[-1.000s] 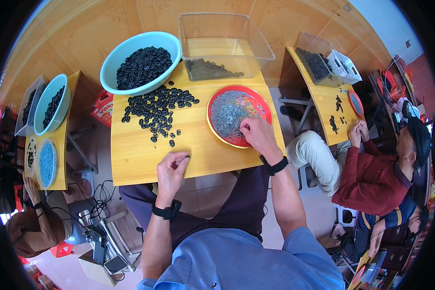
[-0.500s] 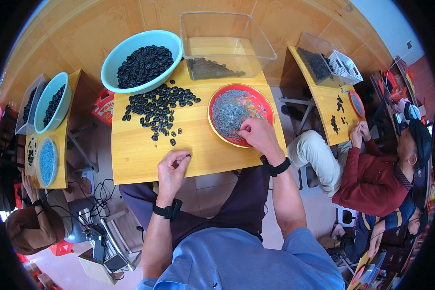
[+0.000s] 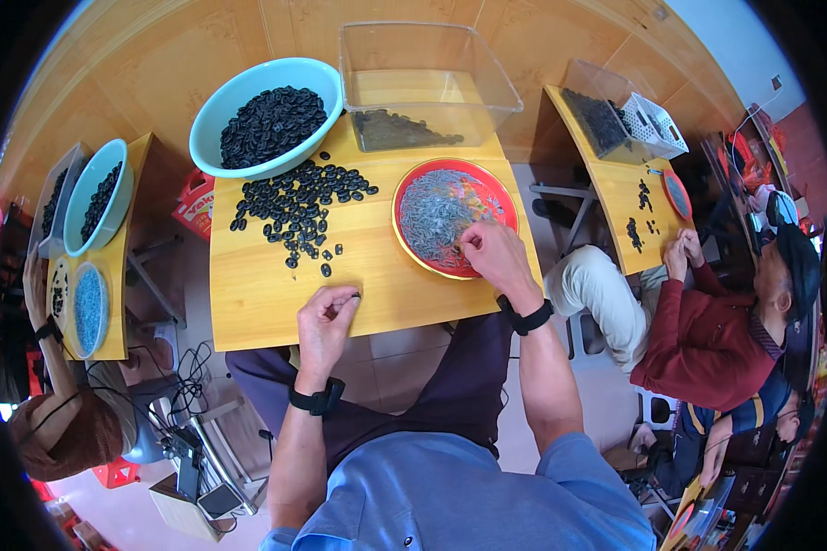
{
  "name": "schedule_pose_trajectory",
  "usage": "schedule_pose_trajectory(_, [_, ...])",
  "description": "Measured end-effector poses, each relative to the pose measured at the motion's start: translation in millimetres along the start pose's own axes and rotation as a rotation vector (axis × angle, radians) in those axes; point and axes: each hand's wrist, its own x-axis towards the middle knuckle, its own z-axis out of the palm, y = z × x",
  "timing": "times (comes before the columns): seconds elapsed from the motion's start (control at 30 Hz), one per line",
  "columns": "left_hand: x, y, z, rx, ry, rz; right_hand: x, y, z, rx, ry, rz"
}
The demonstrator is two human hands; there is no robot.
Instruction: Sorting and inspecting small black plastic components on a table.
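My left hand [image 3: 323, 329] is closed at the table's front edge, thumb and forefinger pinching a small black piece [image 3: 356, 295], mostly hidden by the fingertips. My right hand [image 3: 500, 259] dips its pinched fingertips over the near right part of a red bowl [image 3: 508, 204]. Small, slender grey metal-looking pieces [image 3: 432, 216] fill the bowl; whatever is between those fingers is too small to make out. Left of the bowl, many black oval pieces with holes [image 3: 294, 213] lie scattered on the yellow table [image 3: 386, 308].
A light-blue basin [image 3: 202, 138] heaped with black ovals stands at the back left. Beside it is a clear plastic bin [image 3: 496, 101] with some black pieces inside. Co-workers sit at tables on the left [image 3: 73, 432] and right [image 3: 708, 340]. Cables [image 3: 188, 376] lie on the floor at left.
Both my hands stay almost in place, still pinched; the right fingertips shift slightly at the bowl. The left co-worker's hand has moved away from the near table edge toward the bins.
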Motion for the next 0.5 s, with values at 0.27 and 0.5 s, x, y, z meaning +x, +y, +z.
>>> schedule_pose_trajectory(0.27, [-2.3,-1.9,-0.8,0.006,-0.002,-0.034,0.0,-10.6,4.0,-0.069,-0.088,0.013])
schedule_pose_trajectory(0.5, [-1.1,-0.8,0.0,0.005,0.002,-0.024,1.5,-3.4,-2.6,0.181,0.019,0.039])
